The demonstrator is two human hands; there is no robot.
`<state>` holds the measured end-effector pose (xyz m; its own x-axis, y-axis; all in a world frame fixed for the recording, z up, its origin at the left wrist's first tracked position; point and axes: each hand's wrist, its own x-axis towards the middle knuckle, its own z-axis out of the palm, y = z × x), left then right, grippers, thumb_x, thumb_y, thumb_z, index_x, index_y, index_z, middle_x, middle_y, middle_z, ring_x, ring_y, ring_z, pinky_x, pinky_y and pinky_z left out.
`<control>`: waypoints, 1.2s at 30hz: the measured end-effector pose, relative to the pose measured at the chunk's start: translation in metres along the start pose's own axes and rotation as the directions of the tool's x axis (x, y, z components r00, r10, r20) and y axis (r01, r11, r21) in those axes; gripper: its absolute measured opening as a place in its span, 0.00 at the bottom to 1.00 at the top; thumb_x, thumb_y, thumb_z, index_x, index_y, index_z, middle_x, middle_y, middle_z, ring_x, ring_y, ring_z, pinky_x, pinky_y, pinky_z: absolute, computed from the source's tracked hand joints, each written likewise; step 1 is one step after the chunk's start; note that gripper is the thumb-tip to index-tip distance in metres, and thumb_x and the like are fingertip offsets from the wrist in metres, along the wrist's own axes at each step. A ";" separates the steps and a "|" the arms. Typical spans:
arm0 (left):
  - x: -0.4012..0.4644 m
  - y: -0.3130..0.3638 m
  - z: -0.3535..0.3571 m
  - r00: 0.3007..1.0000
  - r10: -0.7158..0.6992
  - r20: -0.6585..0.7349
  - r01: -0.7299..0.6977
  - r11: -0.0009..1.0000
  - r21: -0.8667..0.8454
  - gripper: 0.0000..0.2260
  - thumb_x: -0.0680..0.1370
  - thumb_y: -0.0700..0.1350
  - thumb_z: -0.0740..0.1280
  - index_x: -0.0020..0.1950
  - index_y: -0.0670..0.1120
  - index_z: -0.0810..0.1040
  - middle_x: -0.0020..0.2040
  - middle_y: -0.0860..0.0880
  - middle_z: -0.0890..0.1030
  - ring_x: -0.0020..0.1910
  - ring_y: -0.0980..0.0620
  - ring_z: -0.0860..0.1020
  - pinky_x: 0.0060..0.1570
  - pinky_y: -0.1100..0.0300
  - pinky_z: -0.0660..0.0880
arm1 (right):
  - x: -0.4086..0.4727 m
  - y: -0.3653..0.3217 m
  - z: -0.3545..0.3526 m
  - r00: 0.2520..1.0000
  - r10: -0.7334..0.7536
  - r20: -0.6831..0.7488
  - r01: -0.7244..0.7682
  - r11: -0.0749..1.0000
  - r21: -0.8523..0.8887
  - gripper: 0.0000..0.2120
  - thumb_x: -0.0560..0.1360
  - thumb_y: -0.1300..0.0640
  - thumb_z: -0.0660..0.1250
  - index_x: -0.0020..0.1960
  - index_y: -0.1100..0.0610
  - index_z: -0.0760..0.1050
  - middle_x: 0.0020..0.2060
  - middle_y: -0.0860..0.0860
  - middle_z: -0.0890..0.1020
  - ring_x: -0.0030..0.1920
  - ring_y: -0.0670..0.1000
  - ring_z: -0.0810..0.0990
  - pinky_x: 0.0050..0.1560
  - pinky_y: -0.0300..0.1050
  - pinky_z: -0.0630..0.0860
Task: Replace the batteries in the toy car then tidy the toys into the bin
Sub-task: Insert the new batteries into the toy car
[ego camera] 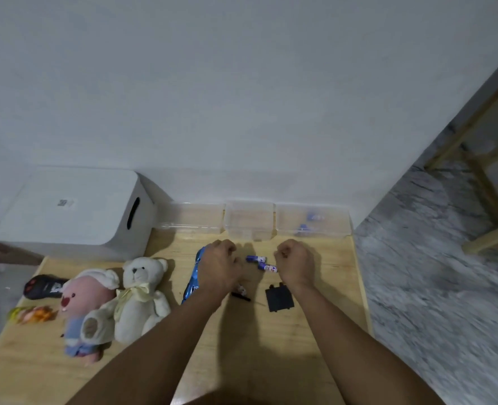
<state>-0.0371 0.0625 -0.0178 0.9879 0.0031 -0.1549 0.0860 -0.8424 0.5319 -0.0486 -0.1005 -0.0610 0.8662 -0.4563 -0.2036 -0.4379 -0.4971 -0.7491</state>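
The blue toy car [193, 276] is tipped on its side on the wooden table [271, 346], and my left hand [218, 267] curls over its right side and grips it. Two blue batteries [260, 263] lie on the table between my hands. My right hand [294, 261] hovers just right of them with its fingers curled; nothing shows inside it. The black battery cover [279, 298] lies flat below my right wrist. A thin black tool [240, 296] lies by my left wrist. The white lidded bin [66, 211] stands at the back left.
A white teddy bear [142, 293], a pink plush [87, 311], a black remote [43, 286] and a small orange toy [31, 314] lie on the left. Three clear boxes [249, 220] line the wall; the right one [312, 220] holds blue batteries. The table's right edge drops to a grey floor.
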 end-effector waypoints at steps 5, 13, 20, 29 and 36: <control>-0.012 -0.026 -0.012 0.982 -0.186 -0.004 0.183 0.961 0.209 0.29 0.71 0.55 0.72 0.67 0.46 0.68 0.63 0.45 0.70 0.63 0.44 0.69 0.59 0.50 0.72 | -0.009 -0.012 0.012 0.971 -0.050 0.235 0.108 0.964 -0.243 0.04 0.73 0.60 0.70 0.46 0.53 0.81 0.45 0.51 0.83 0.46 0.53 0.80 0.45 0.45 0.78; -0.024 -0.047 -0.007 0.951 -0.297 0.084 0.287 0.952 0.109 0.33 0.69 0.53 0.73 0.67 0.44 0.64 0.61 0.43 0.70 0.60 0.41 0.73 0.56 0.47 0.75 | -0.015 -0.018 0.008 0.955 -0.063 0.290 0.219 0.808 -0.548 0.09 0.73 0.64 0.68 0.52 0.55 0.76 0.47 0.53 0.81 0.46 0.53 0.78 0.46 0.48 0.78; -0.023 -0.054 -0.022 0.955 -0.295 0.035 0.289 0.894 -0.343 0.31 0.68 0.44 0.77 0.68 0.44 0.70 0.52 0.48 0.77 0.50 0.47 0.77 0.51 0.56 0.75 | -0.012 -0.033 -0.006 0.962 -0.031 0.273 0.144 0.903 -0.406 0.07 0.72 0.61 0.68 0.49 0.54 0.78 0.45 0.51 0.80 0.45 0.52 0.78 0.43 0.46 0.78; -0.017 -0.060 -0.055 0.847 -0.197 0.494 0.505 0.007 -0.863 0.17 0.73 0.45 0.62 0.59 0.39 0.76 0.43 0.40 0.81 0.39 0.42 0.79 0.42 0.52 0.77 | -0.018 -0.091 -0.016 0.924 -0.180 0.336 0.134 0.979 0.156 0.07 0.73 0.64 0.68 0.45 0.53 0.81 0.43 0.48 0.81 0.39 0.47 0.79 0.31 0.34 0.75; -0.009 -0.053 -0.063 0.880 -0.056 0.471 0.472 0.006 -0.881 0.23 0.75 0.49 0.67 0.66 0.38 0.74 0.50 0.37 0.80 0.42 0.41 0.79 0.47 0.47 0.77 | -0.025 -0.117 -0.007 0.884 -0.267 0.383 0.136 0.932 0.337 0.08 0.74 0.64 0.69 0.49 0.52 0.78 0.46 0.53 0.82 0.47 0.50 0.83 0.51 0.55 0.81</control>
<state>-0.0426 0.1412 0.0077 0.8041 -0.2038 -0.5585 0.5806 0.4717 0.6636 -0.0205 -0.0364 0.0356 0.9752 0.0118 -0.2209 -0.2091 -0.2769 -0.9379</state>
